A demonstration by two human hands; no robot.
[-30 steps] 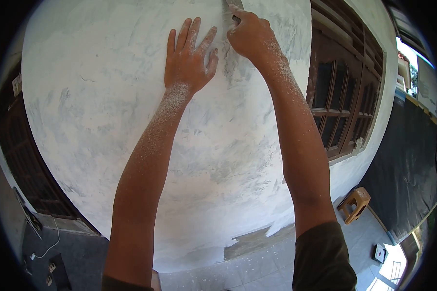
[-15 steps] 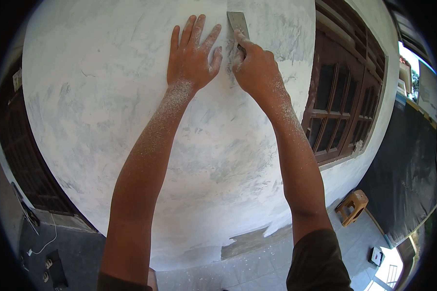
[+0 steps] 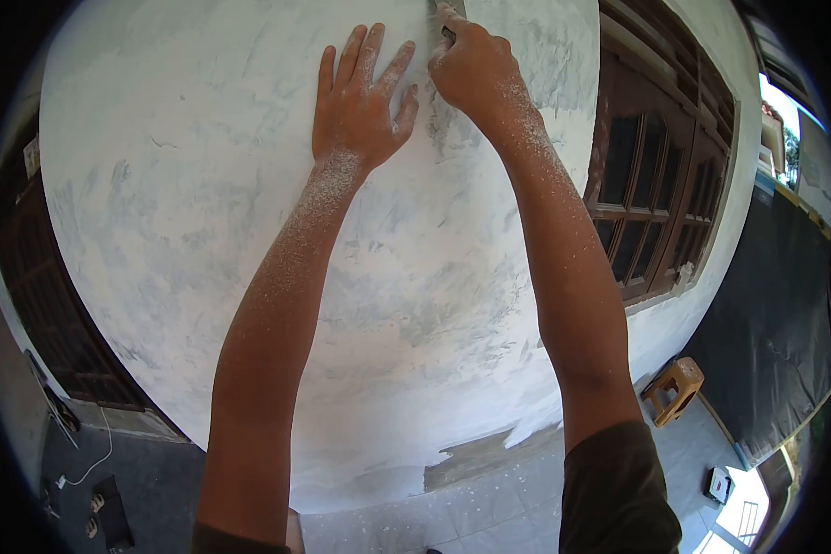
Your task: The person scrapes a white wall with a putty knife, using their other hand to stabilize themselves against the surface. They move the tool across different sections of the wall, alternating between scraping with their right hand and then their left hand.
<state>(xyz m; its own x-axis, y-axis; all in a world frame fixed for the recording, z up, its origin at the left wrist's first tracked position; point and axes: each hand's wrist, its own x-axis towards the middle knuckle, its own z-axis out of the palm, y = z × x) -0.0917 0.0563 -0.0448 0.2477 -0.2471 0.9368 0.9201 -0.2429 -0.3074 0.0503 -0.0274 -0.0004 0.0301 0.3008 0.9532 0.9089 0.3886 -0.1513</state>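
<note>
In front of me stands a wall with patchy white and grey filler. My left hand lies flat against it, fingers spread, holding nothing. White dust coats its fingertips and the wrist. To its right and a little higher, my right hand is wrapped round a putty knife, with the index finger stretched along the tool. Most of the blade is cut off by the top edge of the view, and the handle is largely hidden in the fist. A rough grey streak runs down the wall below the right hand.
A brown wooden window is set in the wall at right, a dark shuttered door at left. Below stand a tan stool and a small boxy item. White flecks lie on the tiled floor. A white cable trails lower left.
My right hand has slid the putty knife up the wall, so its blade now partly leaves the view. The left hand stays flat in nearly the same place.
</note>
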